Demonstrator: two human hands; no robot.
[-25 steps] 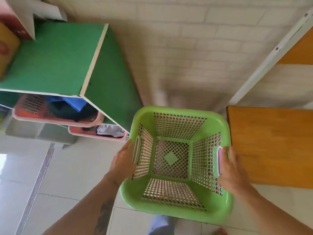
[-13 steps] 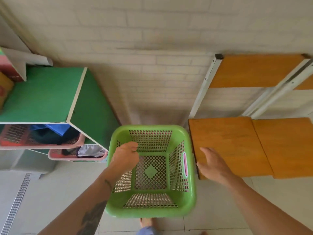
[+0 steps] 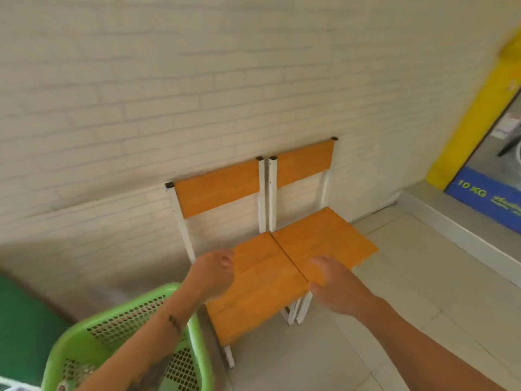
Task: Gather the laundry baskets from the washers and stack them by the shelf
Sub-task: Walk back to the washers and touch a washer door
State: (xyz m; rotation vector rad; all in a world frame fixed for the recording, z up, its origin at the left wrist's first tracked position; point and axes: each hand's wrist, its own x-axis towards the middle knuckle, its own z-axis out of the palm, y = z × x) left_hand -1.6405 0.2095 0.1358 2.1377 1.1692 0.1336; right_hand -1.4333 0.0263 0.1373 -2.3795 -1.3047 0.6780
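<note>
A green perforated laundry basket (image 3: 118, 328) stands on the floor at the lower left, between the green shelf (image 3: 25, 328) and the chairs. My left forearm crosses over its rim. My left hand (image 3: 212, 273) hovers above the nearer chair seat, fingers loosely curled, holding nothing. My right hand (image 3: 335, 286) hangs over the seam between the two seats, fingers apart and empty. Neither hand touches the basket.
Two orange chairs with white frames (image 3: 253, 294) (image 3: 321, 238) stand side by side against the white brick wall (image 3: 197, 80). A yellow post (image 3: 476, 114) and a glass front with a blue "10 KG" sign (image 3: 490, 198) are at the right. The floor is pale tile.
Both hands have let go of the green basket, which now sits by the shelf. My view has swung right toward the chairs, and both hands have lifted away over the seats.
</note>
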